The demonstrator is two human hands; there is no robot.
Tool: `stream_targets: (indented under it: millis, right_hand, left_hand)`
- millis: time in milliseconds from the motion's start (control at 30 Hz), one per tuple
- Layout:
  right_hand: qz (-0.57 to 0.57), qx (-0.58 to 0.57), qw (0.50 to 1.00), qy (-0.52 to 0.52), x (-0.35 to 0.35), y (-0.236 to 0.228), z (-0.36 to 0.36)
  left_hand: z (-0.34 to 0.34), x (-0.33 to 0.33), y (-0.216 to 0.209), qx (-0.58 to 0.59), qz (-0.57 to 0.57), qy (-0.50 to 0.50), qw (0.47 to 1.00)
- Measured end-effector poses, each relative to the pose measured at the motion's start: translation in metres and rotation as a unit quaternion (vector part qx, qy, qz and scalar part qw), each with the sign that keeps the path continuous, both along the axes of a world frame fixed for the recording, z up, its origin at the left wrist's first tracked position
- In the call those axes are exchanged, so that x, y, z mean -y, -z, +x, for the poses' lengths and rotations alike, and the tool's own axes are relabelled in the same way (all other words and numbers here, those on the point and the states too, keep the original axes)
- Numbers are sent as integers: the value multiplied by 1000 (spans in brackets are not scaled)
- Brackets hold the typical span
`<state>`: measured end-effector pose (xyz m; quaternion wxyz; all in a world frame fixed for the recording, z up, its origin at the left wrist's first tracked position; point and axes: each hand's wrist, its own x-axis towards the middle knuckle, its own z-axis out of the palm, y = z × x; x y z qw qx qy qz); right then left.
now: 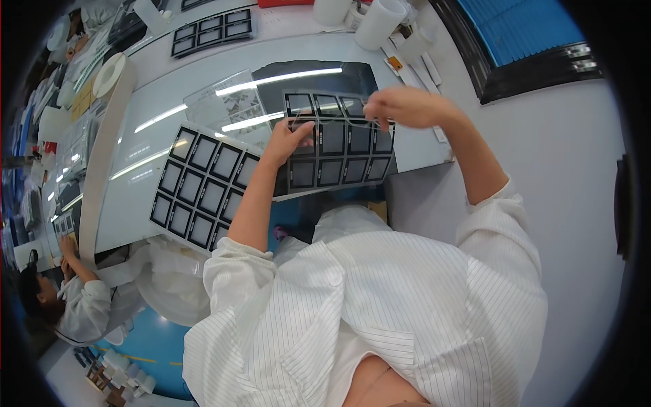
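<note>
A sheet of black-framed clear windows in a grid [332, 163] lies at the table's near right edge, partly over a dark mat [271, 72]. My left hand [288, 141] rests on the sheet's left side, thumb and fingers apart. Above the sheet's upper right, my right hand [407, 107] is closed in a pinch on a thin clear strip [332, 121]. The strip stretches across the windows toward my left hand; its far end is hard to make out. A second window sheet [196, 186] lies to the left, overhanging the near edge.
A clear sheet with small grey pieces [237, 102] lies beyond my left hand. Another window sheet [211, 32] sits at the back. White rolls [381, 24] stand at the far right. A raised divider [102, 163] borders the left, where another person [74, 292] works.
</note>
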<state>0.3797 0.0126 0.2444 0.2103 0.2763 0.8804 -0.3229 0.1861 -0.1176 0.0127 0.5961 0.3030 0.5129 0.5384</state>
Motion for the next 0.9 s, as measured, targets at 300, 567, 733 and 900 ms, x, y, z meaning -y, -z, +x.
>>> stream_targets:
  millis: [300,567,733,900]
  right_hand:
    - [-59,-36,992,104,-81,-9,16]
    - [100,-83,987,99,-162,-40,72]
    - [-86,-57,976,192,-151,-136,105]
    - [-87,-38,965,245,-140,-161,217]
  left_hand:
    - [5,24,23,41,38,44,997]
    - [27,34,6,37,-62,29,997]
    - [63,66,-64,-96,77,90,988]
    - [32,112,-160,-208,210,188,937]
